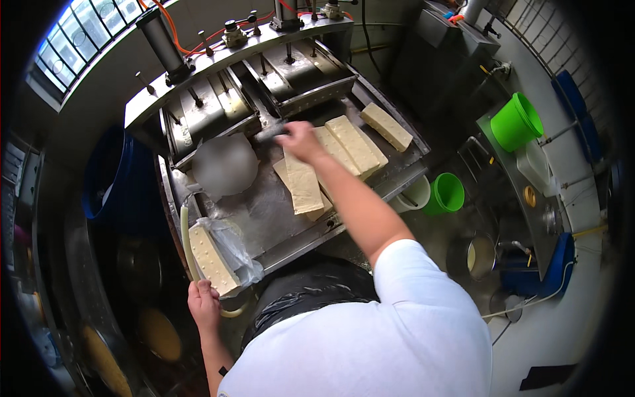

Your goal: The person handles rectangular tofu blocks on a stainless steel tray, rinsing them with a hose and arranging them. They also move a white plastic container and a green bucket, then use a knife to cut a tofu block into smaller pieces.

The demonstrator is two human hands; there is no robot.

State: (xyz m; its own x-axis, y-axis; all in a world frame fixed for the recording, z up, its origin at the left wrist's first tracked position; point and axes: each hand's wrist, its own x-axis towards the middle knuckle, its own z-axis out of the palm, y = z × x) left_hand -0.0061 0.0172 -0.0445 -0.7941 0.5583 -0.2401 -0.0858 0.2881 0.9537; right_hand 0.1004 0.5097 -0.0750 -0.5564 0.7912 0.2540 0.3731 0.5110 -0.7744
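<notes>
My left hand (204, 301) is closed around a pale hose (188, 248) at the near left corner of a metal press table (278, 241). Beside the hose lies a dimpled tofu slab (213, 259) with a clear plastic bag (239, 255) along it. Stretched over the table, my right hand (302, 141) grips a dark tool (271, 132), blurred so its kind is unclear. Just right of that hand, several cream tofu slabs (354, 144) lie in a group, partly behind my forearm. One more tofu slab (387, 126) sits apart at the far right.
Metal press boxes (208, 116) and an upright cylinder (162, 43) stand at the back. A grey blurred patch (225, 165) hides part of the table. A blue barrel (109, 175) is on the left. Green buckets (445, 194) and a white bucket (415, 194) stand right of the table.
</notes>
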